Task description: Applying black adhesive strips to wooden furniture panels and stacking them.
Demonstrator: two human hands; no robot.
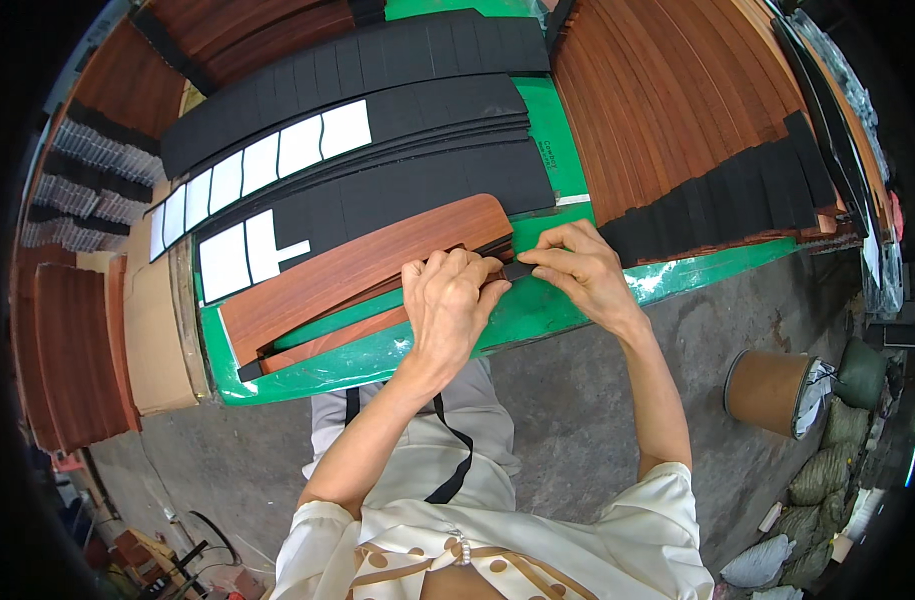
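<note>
A reddish-brown wood-grain board [378, 262] with a rounded far right corner lies near the table's front edge. Below it runs a narrower wood-grain strip [343, 343], with a black piece [250, 372] at its left end. My left hand [446, 300] is closed on the right end of this narrower strip; its fingers partly hide the grip. Just to the right, my right hand [586, 275] pinches a small black strip [519, 270] at that end, thumb against forefinger. What lies under the left fingers is hidden.
Black panels [378, 185], some bearing white rectangles [238, 260], cover the green table [568, 130]. Stacked wood-grain boards [668, 90] with black ends stand at the right, more boards [73, 350] at the left. A brown drum [768, 392] sits on the floor.
</note>
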